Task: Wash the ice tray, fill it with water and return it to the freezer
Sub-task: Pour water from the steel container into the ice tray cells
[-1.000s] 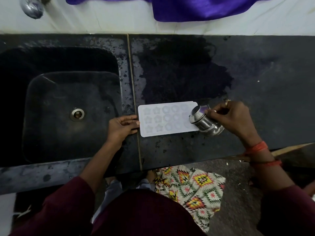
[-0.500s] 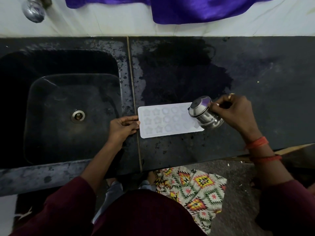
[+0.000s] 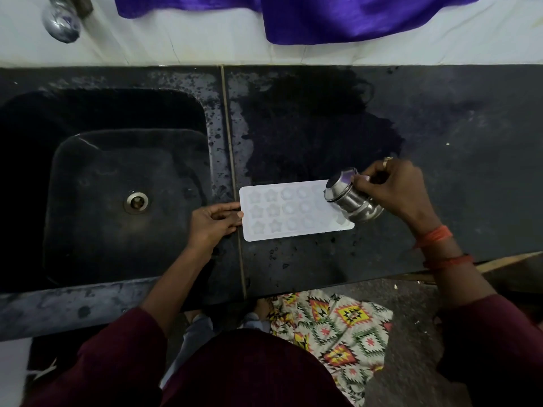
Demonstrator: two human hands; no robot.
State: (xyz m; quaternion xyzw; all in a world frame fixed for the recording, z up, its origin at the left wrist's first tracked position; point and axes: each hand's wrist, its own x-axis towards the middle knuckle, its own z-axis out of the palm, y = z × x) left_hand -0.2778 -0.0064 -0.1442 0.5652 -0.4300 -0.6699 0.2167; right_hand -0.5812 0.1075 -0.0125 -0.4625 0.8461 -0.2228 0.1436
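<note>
Ice tray [image 3: 277, 213], flat white, star-shaped moulds, beneath tilted steel cup [image 3: 349, 198].

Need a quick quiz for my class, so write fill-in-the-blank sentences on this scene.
The tray lies on the counter, right of the ____. The right hand tilts a steel cup over the tray's ____ end. Fingers of the left hand touch the tray's ____ end.
Missing: sink; right; left.

left hand [image 3: 211, 223] forward, fingers [image 3: 229, 215] straight against ice tray [image 3: 293, 214] edge; right hand [image 3: 393, 192] curled round tilted steel cup [image 3: 349, 201]
</note>
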